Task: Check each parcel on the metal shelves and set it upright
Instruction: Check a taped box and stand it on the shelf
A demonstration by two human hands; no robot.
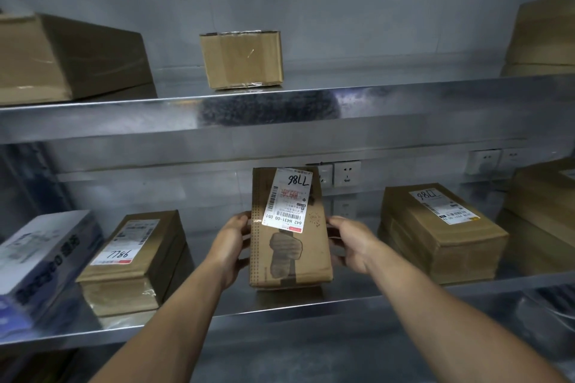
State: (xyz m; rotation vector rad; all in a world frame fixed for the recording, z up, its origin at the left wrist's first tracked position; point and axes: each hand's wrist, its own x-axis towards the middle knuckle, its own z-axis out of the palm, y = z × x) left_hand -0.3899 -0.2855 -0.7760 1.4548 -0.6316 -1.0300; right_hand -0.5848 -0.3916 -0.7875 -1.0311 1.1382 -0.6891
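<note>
Mid-task: one parcel in hand on the lower shelf.
Labelled parcel stands on end, label inverted; left hand and right hand curl round its sides. Left parcel at its 9 o'clock and right parcel at 3 o'clock lie flat — judged not yet done.

brown parcel w/ white label, blue-white box, silver shelf
</note>
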